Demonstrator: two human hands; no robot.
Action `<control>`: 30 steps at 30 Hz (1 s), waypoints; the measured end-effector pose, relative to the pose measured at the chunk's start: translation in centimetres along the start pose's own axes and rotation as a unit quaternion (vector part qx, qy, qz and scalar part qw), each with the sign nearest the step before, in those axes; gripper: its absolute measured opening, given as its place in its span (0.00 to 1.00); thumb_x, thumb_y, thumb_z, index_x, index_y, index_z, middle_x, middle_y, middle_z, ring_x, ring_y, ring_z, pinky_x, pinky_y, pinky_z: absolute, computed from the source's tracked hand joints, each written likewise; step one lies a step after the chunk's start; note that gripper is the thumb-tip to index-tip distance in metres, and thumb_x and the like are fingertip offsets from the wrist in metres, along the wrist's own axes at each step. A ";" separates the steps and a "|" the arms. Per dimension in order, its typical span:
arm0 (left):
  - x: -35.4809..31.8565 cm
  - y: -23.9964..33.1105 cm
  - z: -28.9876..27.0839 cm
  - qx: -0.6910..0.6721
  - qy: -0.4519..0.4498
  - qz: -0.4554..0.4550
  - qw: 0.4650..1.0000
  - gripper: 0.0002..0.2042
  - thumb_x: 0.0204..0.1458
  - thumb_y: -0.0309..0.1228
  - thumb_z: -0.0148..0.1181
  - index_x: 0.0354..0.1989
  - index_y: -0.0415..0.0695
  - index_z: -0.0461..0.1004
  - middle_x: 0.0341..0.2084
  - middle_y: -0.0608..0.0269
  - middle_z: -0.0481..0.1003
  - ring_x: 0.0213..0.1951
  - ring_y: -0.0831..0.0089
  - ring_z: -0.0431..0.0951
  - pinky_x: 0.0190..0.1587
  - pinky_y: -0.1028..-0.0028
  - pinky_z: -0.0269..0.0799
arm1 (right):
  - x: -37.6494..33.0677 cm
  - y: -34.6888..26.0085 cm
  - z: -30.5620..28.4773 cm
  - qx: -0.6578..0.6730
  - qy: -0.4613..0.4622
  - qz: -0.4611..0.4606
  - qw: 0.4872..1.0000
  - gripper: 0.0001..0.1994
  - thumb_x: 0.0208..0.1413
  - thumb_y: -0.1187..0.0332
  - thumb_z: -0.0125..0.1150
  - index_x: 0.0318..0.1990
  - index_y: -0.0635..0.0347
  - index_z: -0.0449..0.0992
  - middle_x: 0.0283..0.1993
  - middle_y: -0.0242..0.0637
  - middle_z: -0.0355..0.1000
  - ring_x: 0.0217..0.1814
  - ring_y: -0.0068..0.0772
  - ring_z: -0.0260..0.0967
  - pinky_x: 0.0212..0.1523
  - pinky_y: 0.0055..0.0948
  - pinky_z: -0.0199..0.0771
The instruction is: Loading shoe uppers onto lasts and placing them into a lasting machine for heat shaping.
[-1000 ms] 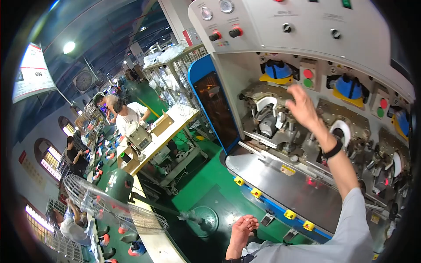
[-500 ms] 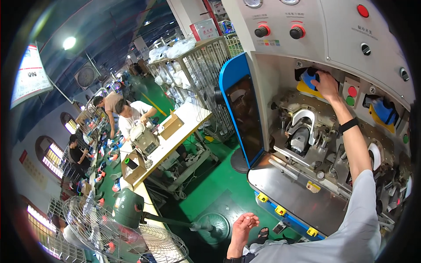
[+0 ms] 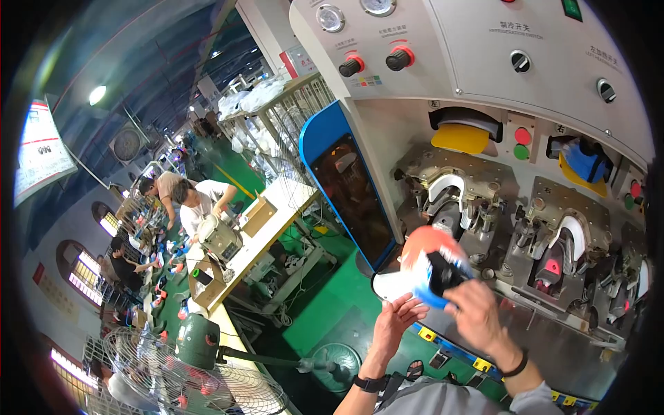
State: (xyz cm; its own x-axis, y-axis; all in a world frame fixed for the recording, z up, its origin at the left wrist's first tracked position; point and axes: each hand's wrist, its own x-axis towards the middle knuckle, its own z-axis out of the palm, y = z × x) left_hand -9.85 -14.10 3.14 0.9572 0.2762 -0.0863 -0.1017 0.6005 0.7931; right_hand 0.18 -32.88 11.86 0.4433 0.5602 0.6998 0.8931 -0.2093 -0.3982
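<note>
A shoe upper (image 3: 437, 252) in orange, white and blue, with a black opening, hangs in front of the machine, slightly blurred by motion. My right hand (image 3: 477, 315) grips its black and blue end. Below its pale edge my left hand (image 3: 398, 319) is raised, palm up and fingers apart; whether the fingertips touch the upper I cannot tell. Above, the yellow heel form (image 3: 459, 138) in the machine's left recess is bare. Another blue and black upper (image 3: 584, 160) sits over the yellow form in the right recess.
Metal clamp stations (image 3: 453, 187) with curved white pads fill the machine's bay, above a steel ledge (image 3: 546, 339). A blue-framed dark side panel (image 3: 349, 187) stands at its left. Further left are a bench (image 3: 270, 214), a caged fan (image 3: 200, 366) and people working.
My right hand has pulled the upper off the left yellow form and brought it down toward my left hand. My left hand has risen and spread. The view has swung to the right.
</note>
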 end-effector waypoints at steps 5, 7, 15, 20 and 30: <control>1.5 -1.6 3.6 -0.049 0.115 -0.026 0.992 0.21 0.66 0.43 0.43 0.52 0.36 0.68 0.49 0.56 0.75 0.50 0.67 0.76 0.55 0.62 0.70 | -4.6 -1.8 0.9 0.012 -0.011 0.033 0.999 0.15 0.37 0.76 0.68 0.37 0.61 0.77 0.33 0.34 0.73 0.37 0.37 0.70 0.37 0.36 0.64; 1.3 -2.8 2.5 -0.108 0.126 -0.023 0.986 0.16 0.65 0.36 0.46 0.51 0.36 0.69 0.48 0.57 0.76 0.48 0.68 0.77 0.51 0.64 0.73 | -5.1 -2.0 0.8 0.007 -0.027 0.028 0.999 0.13 0.40 0.77 0.65 0.38 0.60 0.78 0.33 0.33 0.74 0.37 0.35 0.70 0.36 0.35 0.63; 0.2 -3.3 2.2 -0.143 0.124 -0.030 0.981 0.14 0.65 0.35 0.46 0.49 0.37 0.70 0.45 0.56 0.78 0.45 0.66 0.79 0.50 0.65 0.74 | -6.5 -2.1 0.3 0.035 -0.034 0.024 0.999 0.12 0.42 0.76 0.66 0.38 0.62 0.78 0.36 0.36 0.74 0.40 0.37 0.72 0.39 0.35 0.67; 2.2 -2.3 1.1 -0.106 0.122 -0.025 0.987 0.16 0.65 0.35 0.46 0.52 0.36 0.70 0.47 0.55 0.77 0.46 0.65 0.79 0.53 0.64 0.73 | -7.5 -0.5 -2.0 0.114 0.120 0.122 0.979 0.13 0.45 0.74 0.68 0.39 0.64 0.78 0.47 0.42 0.73 0.46 0.40 0.71 0.41 0.33 0.74; 10.0 -0.8 -0.9 -0.090 0.019 -0.169 0.981 0.13 0.63 0.34 0.49 0.49 0.39 0.73 0.44 0.57 0.79 0.44 0.67 0.80 0.50 0.65 0.74 | -6.8 5.8 5.8 0.608 0.147 0.578 0.524 0.16 0.61 0.53 0.59 0.36 0.58 0.72 0.24 0.30 0.69 0.17 0.18 0.61 0.12 0.15 0.48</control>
State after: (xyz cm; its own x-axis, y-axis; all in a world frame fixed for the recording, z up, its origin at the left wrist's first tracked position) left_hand -0.41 -11.11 1.05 0.9341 0.0647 -0.3510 0.1695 0.7851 0.5957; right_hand 1.91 -33.27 1.36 0.7859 0.4379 -0.4366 -0.6160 0.4931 -0.6143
